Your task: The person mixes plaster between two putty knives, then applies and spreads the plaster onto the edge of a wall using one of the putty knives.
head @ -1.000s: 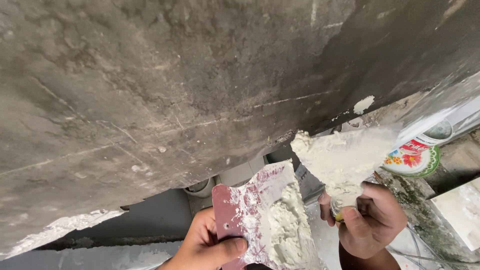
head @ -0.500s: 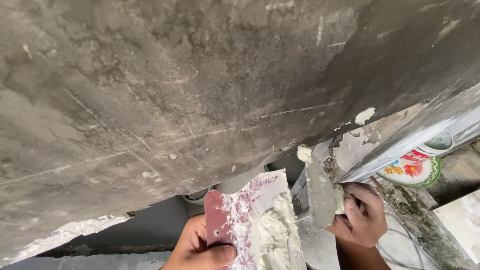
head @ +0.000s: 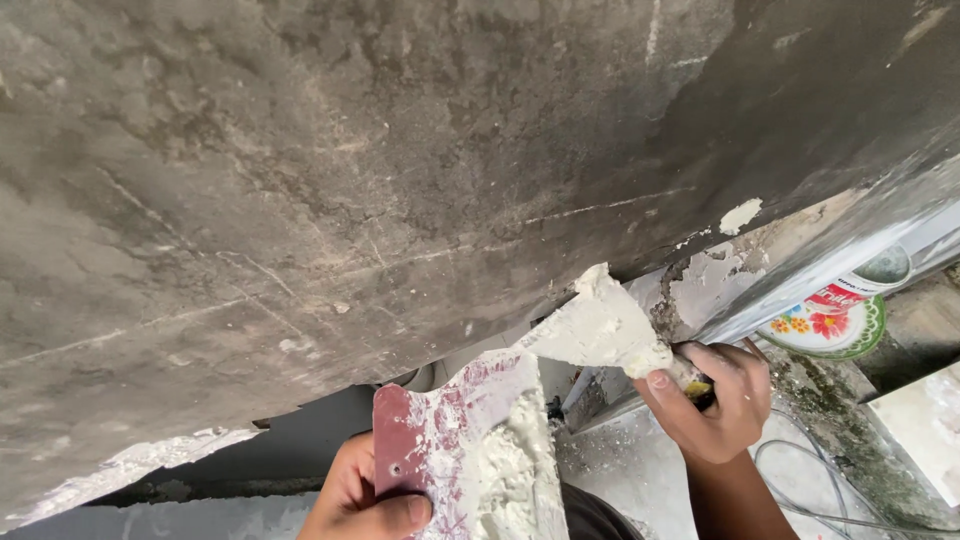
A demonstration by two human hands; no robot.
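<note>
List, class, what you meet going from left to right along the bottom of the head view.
Left hand → red board it grips → putty heap on the board → putty knife → right hand holding it → flowered plate.

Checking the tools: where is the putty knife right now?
Head view, right of centre: the putty knife is in the right hand, below the grey wall, above the red hawk board.

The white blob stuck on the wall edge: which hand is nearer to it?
Right. The right hand sits just below the blob, holding a putty knife. The left hand is far off at lower left, gripping the red board.
</note>
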